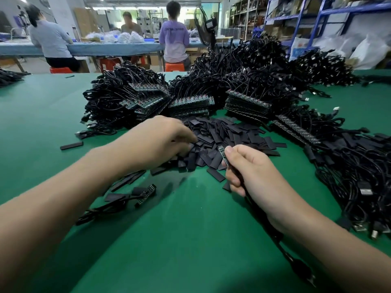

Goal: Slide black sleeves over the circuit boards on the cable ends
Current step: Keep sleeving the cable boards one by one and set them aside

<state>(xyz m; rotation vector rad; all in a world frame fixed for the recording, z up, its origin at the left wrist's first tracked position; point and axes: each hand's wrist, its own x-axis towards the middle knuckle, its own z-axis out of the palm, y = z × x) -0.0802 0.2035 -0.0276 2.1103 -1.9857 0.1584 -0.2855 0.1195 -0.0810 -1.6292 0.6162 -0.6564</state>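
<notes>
My right hand (247, 168) pinches a circuit board (223, 154), cable (283, 250) trailing beneath it. My left hand (156, 140) lies curled on the sleeve pile (232, 134) ahead; its grip cannot be told.

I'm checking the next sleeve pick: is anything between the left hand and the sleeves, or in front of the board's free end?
Nothing visible does. The left hand reaches straight into the sleeve pile, and the circuit board pinched in the right hand sticks out bare, its free end pointing toward that pile.

Bare circuit board (223, 154) beside sleeve pile (229, 132)
</notes>
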